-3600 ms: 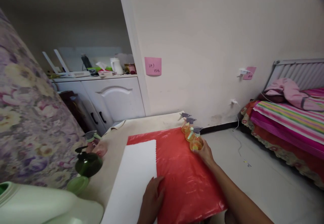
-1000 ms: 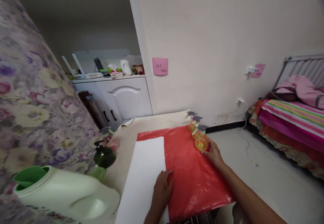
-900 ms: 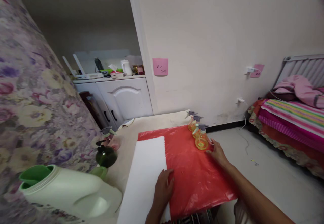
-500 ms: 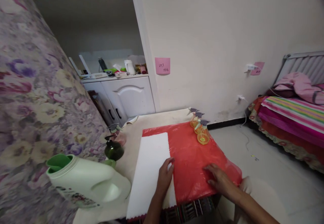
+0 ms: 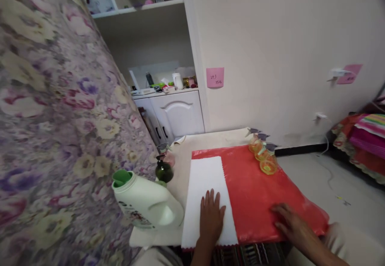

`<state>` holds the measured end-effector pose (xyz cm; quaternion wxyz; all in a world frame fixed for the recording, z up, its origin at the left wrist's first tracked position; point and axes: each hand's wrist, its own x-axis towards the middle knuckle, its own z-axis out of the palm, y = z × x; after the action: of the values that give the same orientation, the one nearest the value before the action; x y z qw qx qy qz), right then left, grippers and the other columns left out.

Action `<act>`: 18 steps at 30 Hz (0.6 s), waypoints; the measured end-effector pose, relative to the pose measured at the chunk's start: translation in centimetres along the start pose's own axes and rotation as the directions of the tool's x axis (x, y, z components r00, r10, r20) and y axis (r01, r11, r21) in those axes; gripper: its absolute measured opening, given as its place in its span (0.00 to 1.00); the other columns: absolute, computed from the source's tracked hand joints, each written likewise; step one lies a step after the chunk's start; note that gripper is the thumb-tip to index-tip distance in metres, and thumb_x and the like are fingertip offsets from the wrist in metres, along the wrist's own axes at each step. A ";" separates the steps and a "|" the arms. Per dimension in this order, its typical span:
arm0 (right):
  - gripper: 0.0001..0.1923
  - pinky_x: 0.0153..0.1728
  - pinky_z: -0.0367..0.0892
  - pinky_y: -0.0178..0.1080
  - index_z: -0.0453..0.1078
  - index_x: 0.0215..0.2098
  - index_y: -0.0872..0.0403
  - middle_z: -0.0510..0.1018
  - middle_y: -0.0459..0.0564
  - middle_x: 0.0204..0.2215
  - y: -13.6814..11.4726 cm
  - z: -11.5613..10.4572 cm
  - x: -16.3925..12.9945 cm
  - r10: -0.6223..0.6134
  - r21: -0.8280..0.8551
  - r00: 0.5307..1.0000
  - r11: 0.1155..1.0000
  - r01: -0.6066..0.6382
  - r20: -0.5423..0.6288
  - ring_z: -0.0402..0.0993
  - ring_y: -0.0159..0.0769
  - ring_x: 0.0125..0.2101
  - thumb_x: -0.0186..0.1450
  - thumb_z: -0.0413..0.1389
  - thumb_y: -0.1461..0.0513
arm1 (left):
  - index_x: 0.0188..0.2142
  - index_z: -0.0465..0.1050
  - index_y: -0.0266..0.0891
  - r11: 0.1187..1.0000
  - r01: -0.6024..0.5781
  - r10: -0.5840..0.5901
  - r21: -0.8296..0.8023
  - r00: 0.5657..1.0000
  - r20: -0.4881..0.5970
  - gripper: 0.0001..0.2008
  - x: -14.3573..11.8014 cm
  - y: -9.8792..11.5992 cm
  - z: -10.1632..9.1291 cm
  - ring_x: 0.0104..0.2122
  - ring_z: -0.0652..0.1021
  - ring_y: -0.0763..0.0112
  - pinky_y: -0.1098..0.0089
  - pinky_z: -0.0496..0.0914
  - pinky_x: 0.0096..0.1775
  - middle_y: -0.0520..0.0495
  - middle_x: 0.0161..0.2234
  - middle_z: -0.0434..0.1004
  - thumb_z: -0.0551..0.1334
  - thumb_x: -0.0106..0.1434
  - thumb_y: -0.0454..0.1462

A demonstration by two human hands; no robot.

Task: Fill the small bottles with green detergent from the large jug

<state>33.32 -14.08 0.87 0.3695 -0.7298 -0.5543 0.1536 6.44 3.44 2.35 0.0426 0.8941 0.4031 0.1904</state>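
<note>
The left hand (image 5: 211,218) lies flat, fingers spread, palm down on the near end of the white sheet (image 5: 207,193). The right hand (image 5: 290,226) lies open too, fingers loosely apart, pressing the near right part of the red plastic (image 5: 261,193); neither hand grips anything. The sheet runs from near to far along the left strip of the plastic, its near edge at the table edge under the left wrist.

Three orange spray bottles (image 5: 264,157) stand in a close row on the far right corner of the plastic, right by its edge. Left of the sheet a pale jug (image 5: 147,204) with an open green mouth lies on its side, just beside the sheet. Beyond it stand a dark green bottle (image 5: 164,170) and a pinkish one behind it. A flowered cloth (image 5: 60,117) fills the left; a white cabinet (image 5: 177,113) stands far back.

The plastic looks slick, so a push or tug from either palm could slide it and topple the bottles off the right edge. The jug, open and lying down, could leak onto the sheet if bumped by the left arm.
</note>
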 end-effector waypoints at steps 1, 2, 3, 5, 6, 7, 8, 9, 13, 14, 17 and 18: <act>0.17 0.52 0.65 0.44 0.74 0.44 0.48 0.75 0.56 0.46 -1.0 0.3 0.6 -0.007 0.032 1.000 0.999 0.007 0.010 0.72 0.46 0.48 0.56 0.53 0.61 | 0.60 0.61 0.42 1.000 -0.003 0.003 0.007 1.000 -0.019 0.23 -0.2 0.1 0.0 0.63 0.58 0.52 0.47 0.56 0.61 0.41 0.63 0.58 0.51 0.67 0.42; 0.17 0.52 0.65 0.44 0.74 0.45 0.48 0.76 0.55 0.46 -2.3 0.8 1.4 -0.023 0.070 0.999 0.997 0.021 0.026 0.72 0.46 0.48 0.57 0.53 0.60 | 0.60 0.61 0.42 1.000 0.002 -0.002 0.008 0.999 -0.036 0.23 -0.3 0.2 -0.1 0.63 0.58 0.53 0.48 0.56 0.61 0.41 0.63 0.58 0.51 0.67 0.42; 0.17 0.51 0.65 0.44 0.73 0.45 0.48 0.76 0.54 0.46 -3.8 1.4 2.3 -0.044 0.112 0.998 0.993 0.038 0.050 0.72 0.45 0.48 0.57 0.53 0.60 | 0.60 0.62 0.42 1.000 0.012 -0.012 0.006 0.999 -0.052 0.23 -0.5 0.2 -0.1 0.63 0.58 0.53 0.48 0.56 0.61 0.41 0.63 0.58 0.51 0.67 0.42; 0.17 0.49 0.67 0.44 0.74 0.44 0.48 0.77 0.53 0.45 -7.3 3.0 4.5 -0.079 0.200 0.992 0.978 0.059 0.094 0.73 0.45 0.46 0.56 0.54 0.60 | 0.59 0.62 0.43 1.000 0.025 -0.025 -0.004 0.997 -0.077 0.22 -0.7 0.3 -0.1 0.63 0.59 0.53 0.49 0.57 0.61 0.42 0.63 0.59 0.52 0.67 0.42; 0.16 0.48 0.68 0.43 0.74 0.42 0.49 0.78 0.52 0.43 -9.2 4.0 5.7 -0.100 0.248 0.988 0.966 0.070 0.114 0.74 0.44 0.44 0.56 0.55 0.61 | 0.59 0.63 0.43 1.000 0.029 -0.029 -0.009 0.996 -0.086 0.22 -0.7 0.3 0.0 0.63 0.59 0.53 0.49 0.57 0.61 0.43 0.63 0.59 0.52 0.66 0.42; 0.15 0.46 0.68 0.43 0.74 0.41 0.49 0.79 0.52 0.40 -11.0 5.1 7.0 -0.117 0.302 0.985 0.950 0.074 0.128 0.74 0.44 0.42 0.55 0.55 0.61 | 0.59 0.63 0.44 0.999 0.030 -0.031 -0.015 0.996 -0.089 0.22 -0.7 0.2 0.1 0.63 0.60 0.53 0.49 0.58 0.61 0.43 0.63 0.60 0.53 0.66 0.42; 0.15 0.43 0.69 0.43 0.74 0.40 0.50 0.79 0.51 0.38 -12.8 6.4 8.4 -0.132 0.368 0.981 0.927 0.071 0.144 0.75 0.44 0.40 0.54 0.55 0.62 | 0.59 0.62 0.44 0.999 0.030 -0.032 -0.024 0.996 -0.087 0.23 -0.7 0.2 0.4 0.62 0.61 0.53 0.49 0.59 0.60 0.44 0.63 0.60 0.53 0.66 0.42; 0.15 0.40 0.70 0.43 0.74 0.40 0.51 0.79 0.51 0.37 -14.5 7.7 9.9 -0.137 0.442 0.977 0.896 0.051 0.165 0.75 0.44 0.38 0.53 0.56 0.63 | 0.60 0.62 0.44 0.999 0.034 -0.037 -0.035 0.996 -0.082 0.23 -0.7 0.0 0.6 0.62 0.61 0.53 0.49 0.59 0.60 0.44 0.62 0.61 0.53 0.66 0.42; 0.20 0.40 0.71 0.42 0.72 0.44 0.52 0.79 0.51 0.42 -20.1 13.7 16.1 -0.193 0.524 0.961 0.849 0.062 0.199 0.75 0.43 0.42 0.52 0.60 0.62 | 0.60 0.63 0.41 0.986 0.136 -0.138 -0.100 0.990 -0.016 0.27 -0.3 -0.5 1.7 0.60 0.64 0.48 0.45 0.58 0.60 0.39 0.59 0.66 0.56 0.63 0.47; 0.24 0.41 0.70 0.43 0.71 0.46 0.52 0.78 0.52 0.44 -21.2 15.3 17.6 -0.207 0.538 0.956 0.840 0.065 0.208 0.75 0.44 0.43 0.50 0.62 0.61 | 0.59 0.65 0.42 0.978 0.162 -0.161 -0.128 0.987 0.015 0.28 -0.2 -0.6 1.7 0.59 0.65 0.46 0.44 0.58 0.60 0.37 0.58 0.67 0.57 0.62 0.48; 0.34 0.46 0.69 0.47 0.68 0.51 0.53 0.76 0.54 0.48 -23.9 20.0 21.6 -0.238 0.570 0.946 0.818 0.072 0.222 0.73 0.48 0.46 0.45 0.66 0.61 | 0.56 0.68 0.52 0.958 0.142 -0.127 -0.249 0.989 0.074 0.23 -0.1 -0.9 0.7 0.59 0.64 0.48 0.44 0.62 0.56 0.41 0.59 0.66 0.59 0.61 0.48; 0.37 0.48 0.67 0.49 0.67 0.52 0.53 0.75 0.55 0.49 -24.7 21.5 22.6 -0.248 0.581 0.943 0.810 0.077 0.221 0.72 0.49 0.48 0.44 0.67 0.62 | 0.53 0.68 0.56 0.954 0.114 -0.097 -0.277 0.992 0.075 0.19 -0.1 -0.9 0.2 0.58 0.65 0.52 0.47 0.65 0.54 0.44 0.59 0.66 0.58 0.63 0.46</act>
<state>10.21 17.52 7.95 0.4965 -0.5067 -0.5923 0.3820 5.82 3.96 1.89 0.1914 0.8615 0.4177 0.2160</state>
